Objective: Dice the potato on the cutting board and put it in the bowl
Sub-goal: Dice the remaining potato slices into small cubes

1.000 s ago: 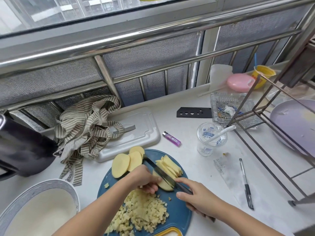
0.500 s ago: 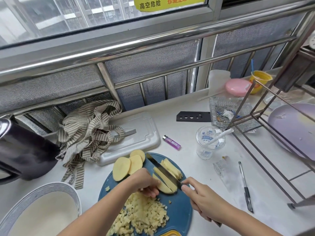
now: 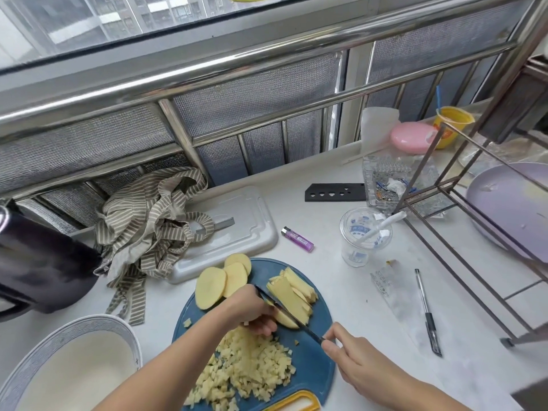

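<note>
A round blue cutting board [image 3: 314,360] lies on the white counter, right in front of the person. The potato is all on this board, in three lots. At 11 o'clock on the board lie three round slices [image 3: 225,280], leaning on each other, and the outer one hangs over the rim. At 1 o'clock is a potato stack [image 3: 292,295], and its far part is cut into long strips. At 6 o'clock sits a big heap of small cubes [image 3: 246,369].

The left hand [image 3: 255,312] comes in from 7 o'clock. Its fingers are curled down onto the near end of the potato stack and hold it in place. The right hand [image 3: 355,363] comes in from 5 o'clock and grips the knife [image 3: 284,311] – the handle is hidden inside the hand. The thin dark blade runs from that hand up toward 11 o'clock and lies across the stack, close by the left hand's fingers.

The bowl [image 3: 98,324] is white with a grey-blue rim. It stands off the board at 8 o'clock and has no potato in the part that shows.

Around the board: a striped cloth [image 3: 148,226] at 10 o'clock, a purple lighter [image 3: 297,239] at 12 o'clock, a clear plastic cup [image 3: 364,235] at 1 o'clock – and a pen [image 3: 427,310] at 3 o'clock.
</note>
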